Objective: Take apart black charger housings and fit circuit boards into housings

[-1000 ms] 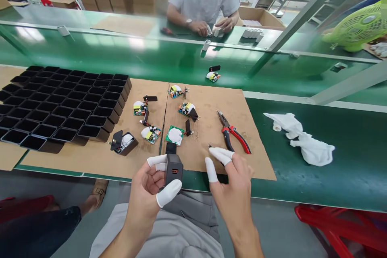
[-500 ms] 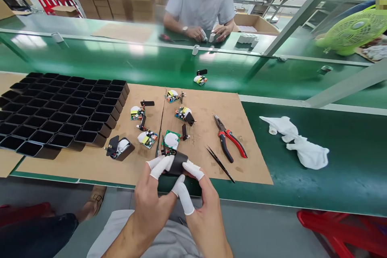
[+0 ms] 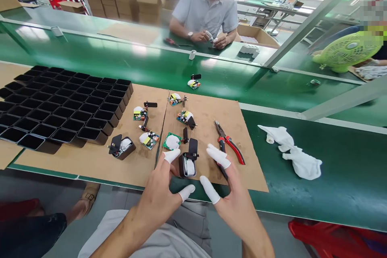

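Note:
A black charger housing [image 3: 187, 165] with a circuit board and white part inside lies on the brown cardboard mat [image 3: 90, 161], its lid swung up. My left hand [image 3: 165, 191] hovers just left of it, fingers spread, white finger cots on the tips, holding nothing. My right hand [image 3: 225, 189] hangs open just right of it, also in finger cots. Neither hand touches the housing. Several loose circuit boards [image 3: 173, 141] with black plug parts lie scattered on the mat beyond.
Rows of empty black housings [image 3: 60, 105] fill the left. Red-handled pliers [image 3: 228, 145] lie right of my right hand, another opened housing [image 3: 122, 146] to the left. White cloth gloves [image 3: 293, 153] rest on the green belt. Across the conveyor a person handles small white parts.
Both hands held the black housing near the mat's front edge; now it lies on the mat with its lid up and both hands have opened and drawn apart.

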`<state>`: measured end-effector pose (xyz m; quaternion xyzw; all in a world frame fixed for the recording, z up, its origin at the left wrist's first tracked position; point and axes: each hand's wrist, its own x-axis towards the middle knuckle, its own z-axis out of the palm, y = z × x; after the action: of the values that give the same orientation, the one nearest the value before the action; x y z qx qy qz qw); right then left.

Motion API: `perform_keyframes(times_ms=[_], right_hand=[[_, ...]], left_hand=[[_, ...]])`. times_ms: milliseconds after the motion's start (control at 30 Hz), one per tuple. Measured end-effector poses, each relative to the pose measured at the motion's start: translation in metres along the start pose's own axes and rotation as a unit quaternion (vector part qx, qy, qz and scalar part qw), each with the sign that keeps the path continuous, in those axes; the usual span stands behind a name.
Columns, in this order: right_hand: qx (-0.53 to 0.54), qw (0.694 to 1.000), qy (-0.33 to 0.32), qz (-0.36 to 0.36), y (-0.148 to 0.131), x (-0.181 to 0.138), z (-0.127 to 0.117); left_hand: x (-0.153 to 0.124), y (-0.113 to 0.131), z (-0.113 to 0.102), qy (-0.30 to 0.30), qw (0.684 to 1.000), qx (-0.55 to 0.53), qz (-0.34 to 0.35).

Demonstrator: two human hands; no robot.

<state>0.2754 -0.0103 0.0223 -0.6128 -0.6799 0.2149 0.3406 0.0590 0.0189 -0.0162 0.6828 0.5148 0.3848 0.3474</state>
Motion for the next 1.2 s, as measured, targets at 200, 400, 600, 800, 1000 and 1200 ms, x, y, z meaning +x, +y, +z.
perform_keyframes(times_ms=[200, 400, 600, 800, 1000, 1200], right_hand=[[-0.084, 0.968, -0.162, -0.171, -0.017, 0.062, -0.033], [-0.056, 0.964, -0.203, -0.161, -0.015, 0.082, -0.039], [0.064, 0.982, -0.168, -0.059, -0.017, 0.067, -0.035], [-0.082, 0.977, 0.155, -0.119, -0.023, -0.007, 0.007], [-0.139, 0.968, 0.194, -0.077, -0.034, -0.045, 0.062], [-0.082, 0.974, 0.206, -0.035, -0.037, -0.031, 0.070]], left_hand=[[0.023, 0.004, -0.011, -0.088, 0.994, -0.071, -0.010], [0.025, 0.007, -0.015, -0.092, 0.991, -0.089, -0.025], [0.018, 0.004, -0.010, -0.061, 0.997, -0.037, 0.006], [0.011, 0.003, 0.006, 0.048, 0.999, 0.011, -0.001], [0.007, 0.000, 0.010, 0.085, 0.992, 0.081, 0.045], [0.005, -0.003, 0.008, 0.080, 0.989, 0.099, 0.074]])
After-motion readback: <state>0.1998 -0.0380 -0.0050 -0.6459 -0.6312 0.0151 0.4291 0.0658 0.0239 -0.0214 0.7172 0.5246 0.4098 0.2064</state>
